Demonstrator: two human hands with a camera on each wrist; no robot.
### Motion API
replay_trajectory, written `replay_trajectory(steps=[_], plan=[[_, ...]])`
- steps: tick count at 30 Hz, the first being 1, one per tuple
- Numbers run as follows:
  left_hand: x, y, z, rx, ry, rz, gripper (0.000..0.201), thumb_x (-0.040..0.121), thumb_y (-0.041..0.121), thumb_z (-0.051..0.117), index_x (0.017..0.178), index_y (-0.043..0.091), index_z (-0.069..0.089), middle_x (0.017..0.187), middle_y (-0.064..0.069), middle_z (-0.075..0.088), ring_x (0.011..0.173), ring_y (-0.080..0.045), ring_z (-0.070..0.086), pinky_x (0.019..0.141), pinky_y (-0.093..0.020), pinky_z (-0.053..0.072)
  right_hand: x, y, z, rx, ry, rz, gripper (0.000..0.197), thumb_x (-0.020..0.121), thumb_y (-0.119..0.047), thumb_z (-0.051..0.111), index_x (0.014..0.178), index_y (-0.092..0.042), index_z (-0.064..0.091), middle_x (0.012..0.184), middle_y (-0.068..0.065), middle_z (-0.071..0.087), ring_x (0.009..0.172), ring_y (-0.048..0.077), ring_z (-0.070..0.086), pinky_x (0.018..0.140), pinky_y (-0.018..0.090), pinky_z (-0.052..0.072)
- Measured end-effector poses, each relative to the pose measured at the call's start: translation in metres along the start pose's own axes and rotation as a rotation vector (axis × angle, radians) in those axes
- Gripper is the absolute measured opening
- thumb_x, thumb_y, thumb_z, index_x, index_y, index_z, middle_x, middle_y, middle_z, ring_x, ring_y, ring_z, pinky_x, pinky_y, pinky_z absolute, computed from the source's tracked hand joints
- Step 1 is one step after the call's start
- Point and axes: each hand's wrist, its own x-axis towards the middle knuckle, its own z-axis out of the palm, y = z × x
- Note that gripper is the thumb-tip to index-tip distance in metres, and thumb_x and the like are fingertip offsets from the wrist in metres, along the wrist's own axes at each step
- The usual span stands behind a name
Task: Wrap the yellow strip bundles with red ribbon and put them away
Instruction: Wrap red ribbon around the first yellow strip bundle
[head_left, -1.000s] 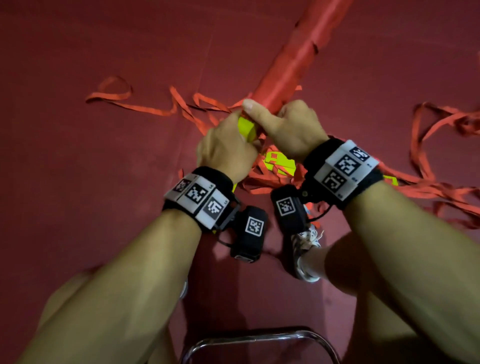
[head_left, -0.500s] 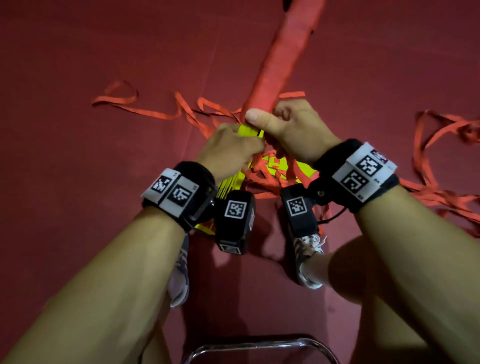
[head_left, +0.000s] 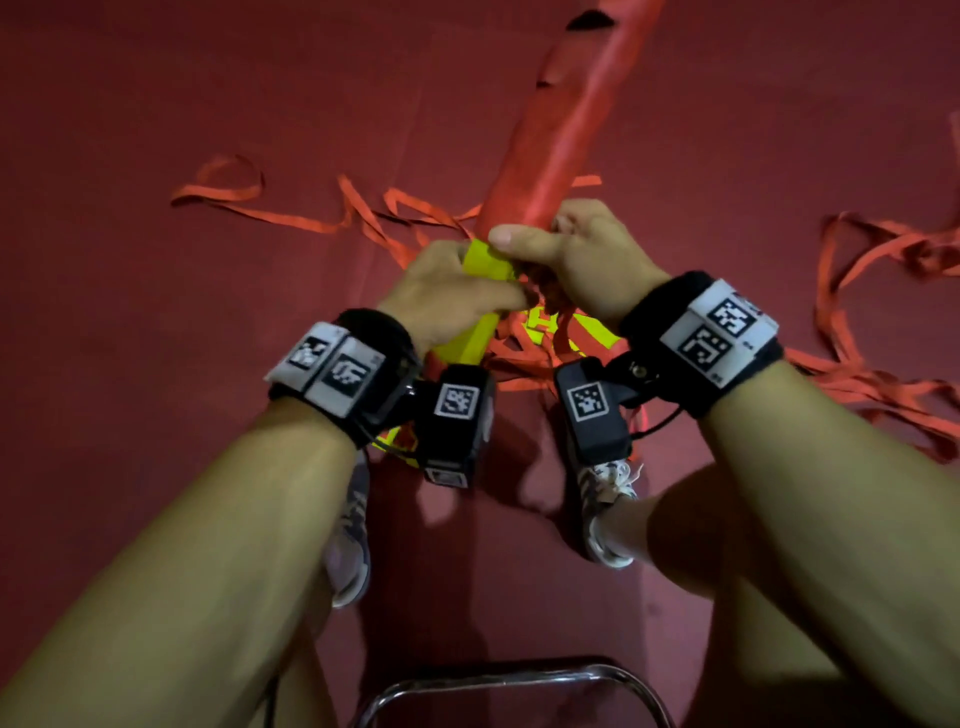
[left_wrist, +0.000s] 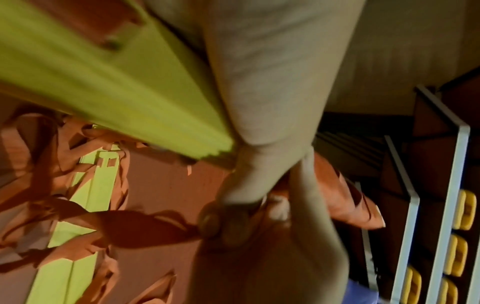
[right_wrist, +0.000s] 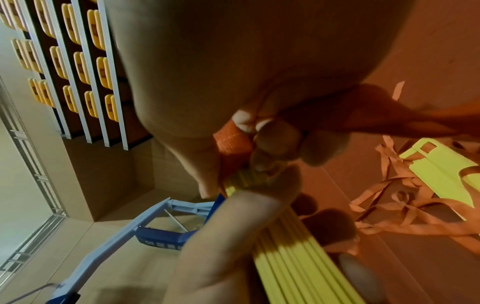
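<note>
Yellow strip bundle (head_left: 480, 270): smooth, matt, plastic-looking. The right wrist view shows the ribbed edges of stacked strips.
Red ribbon (head_left: 561, 130) wound on it: satin sheen, lightly creased. Close up, a fine woven cloth texture shows.
Loose ribbon (head_left: 852, 382): thin, limp, same cloth.
Floor (head_left: 130, 389): dull red, matt.
Wristbands (head_left: 371, 325): black fuzzy cloth.
Camera housings (head_left: 595, 421): matt black plastic.
Chair frame (head_left: 498, 678): polished metal tube, glossy.

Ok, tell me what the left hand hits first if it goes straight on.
Probably the right hand: its thumb lies right ahead of the left hand on the yellow bundle; depth unclear.
</note>
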Motion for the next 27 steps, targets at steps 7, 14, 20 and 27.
replay_trajectory(steps=[7, 14, 20, 27], plan=[[-0.004, -0.002, -0.010, -0.045, -0.044, -0.040, 0.012, 0.069, 0.013, 0.081, 0.075, 0.006, 0.074, 0.062, -0.004, 0.070, 0.057, -0.016, 0.068, 0.055, -0.024, 0.050, -0.006, -0.001, 0.003, -0.042, -0.120, -0.067, 0.086, 0.064, -0.062, 0.077, 0.080, 0.020, 0.054, 0.063, 0.029, 0.052, 0.051, 0.032, 0.046, 0.047, 0.037, 0.036], [0.000, -0.009, 0.007, -0.015, 0.201, 0.033, 0.023, 0.073, 0.016, 0.076, 0.057, 0.016, 0.059, 0.050, 0.005, 0.055, 0.054, -0.021, 0.064, 0.047, -0.031, 0.047, 0.000, 0.005, 0.002, -0.290, 0.006, -0.021, 0.063, 0.086, -0.062, 0.068, 0.065, -0.004, 0.058, 0.044, -0.001, 0.055, 0.043, 0.017, 0.055, 0.044, 0.029, 0.041], [0.003, -0.014, 0.009, 0.108, 0.281, 0.022, 0.025, 0.055, 0.039, 0.073, 0.061, 0.019, 0.060, 0.056, 0.006, 0.060, 0.064, -0.026, 0.068, 0.055, -0.041, 0.054, 0.004, 0.010, 0.008, -0.346, 0.041, -0.004, 0.082, 0.071, -0.080, 0.061, 0.074, 0.002, 0.064, 0.064, 0.012, 0.064, 0.060, 0.032, 0.061, 0.060, 0.044, 0.052], [0.011, -0.018, 0.014, 0.228, 0.410, 0.012, 0.050, 0.061, 0.039, 0.082, 0.109, 0.026, 0.072, 0.103, -0.002, 0.075, 0.097, -0.029, 0.070, 0.081, -0.039, 0.056, 0.013, 0.014, 0.026, -0.283, 0.178, 0.075, 0.098, 0.046, -0.095, 0.054, 0.094, -0.011, 0.071, 0.091, 0.010, 0.072, 0.084, 0.029, 0.066, 0.067, 0.029, 0.042]])
